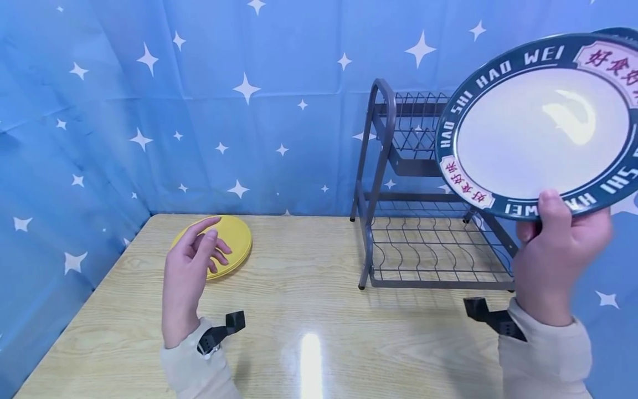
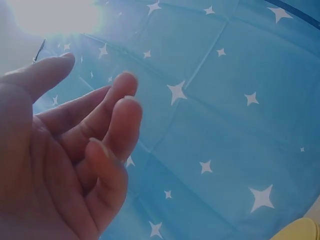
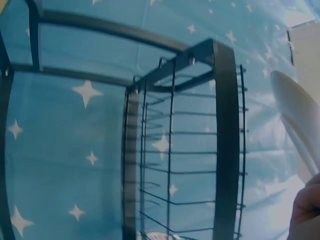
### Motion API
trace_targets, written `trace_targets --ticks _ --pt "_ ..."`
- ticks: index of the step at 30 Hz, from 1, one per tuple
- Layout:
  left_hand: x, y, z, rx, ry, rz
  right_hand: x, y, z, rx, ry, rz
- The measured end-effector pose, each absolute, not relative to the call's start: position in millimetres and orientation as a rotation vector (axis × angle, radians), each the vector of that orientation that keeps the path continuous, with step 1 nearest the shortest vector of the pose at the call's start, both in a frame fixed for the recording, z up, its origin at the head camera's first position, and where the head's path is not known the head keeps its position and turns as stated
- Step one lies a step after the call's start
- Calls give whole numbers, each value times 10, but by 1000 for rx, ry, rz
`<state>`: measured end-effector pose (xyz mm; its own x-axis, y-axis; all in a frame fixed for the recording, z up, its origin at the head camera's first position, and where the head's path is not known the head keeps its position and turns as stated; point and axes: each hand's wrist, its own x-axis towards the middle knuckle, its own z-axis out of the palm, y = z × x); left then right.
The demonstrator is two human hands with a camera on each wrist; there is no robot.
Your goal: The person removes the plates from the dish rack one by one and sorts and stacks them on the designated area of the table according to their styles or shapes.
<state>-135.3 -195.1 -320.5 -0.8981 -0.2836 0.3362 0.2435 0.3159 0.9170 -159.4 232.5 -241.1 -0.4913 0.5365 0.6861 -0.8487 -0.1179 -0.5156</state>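
My right hand [image 1: 560, 252] grips a white plate [image 1: 540, 133] with a dark green lettered rim by its lower edge, thumb on the front. The rim of another dark green plate [image 1: 618, 34] shows behind it. In the right wrist view, pale plate edges [image 3: 295, 107] appear at the far right beside part of the hand [image 3: 306, 212]. My left hand [image 1: 191, 271] holds nothing, its fingers loosely bent. From the head it overlaps yellow plates [image 1: 236, 244] lying stacked on the table; whether it touches them is unclear, though the left wrist view shows the fingers [image 2: 122, 125] in free air.
A grey two-tier dish rack [image 1: 379, 188] stands at the table's back right, partly behind the held plate. Its upper wire basket [image 3: 192, 152] is close in the right wrist view. The wooden table [image 1: 299, 293] meets a blue star-patterned curtain [image 1: 279, 122] at its back.
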Motion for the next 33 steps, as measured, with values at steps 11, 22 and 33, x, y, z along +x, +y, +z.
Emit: trace_targets --ticks 11,22,33 --pt "-1212 -1773 -2969 -45 -2141 -1605 -1578 2116 -2735 433 -1010 1934" --pt "-1209 -1741 -2949 -50 -2126 -1578 -1493 1979 -2980 454 -1036 2007" --pt "-1213 -1648 -2929 -75 -2080 -1546 -1480 1835 -3111 487 -1116 1985"
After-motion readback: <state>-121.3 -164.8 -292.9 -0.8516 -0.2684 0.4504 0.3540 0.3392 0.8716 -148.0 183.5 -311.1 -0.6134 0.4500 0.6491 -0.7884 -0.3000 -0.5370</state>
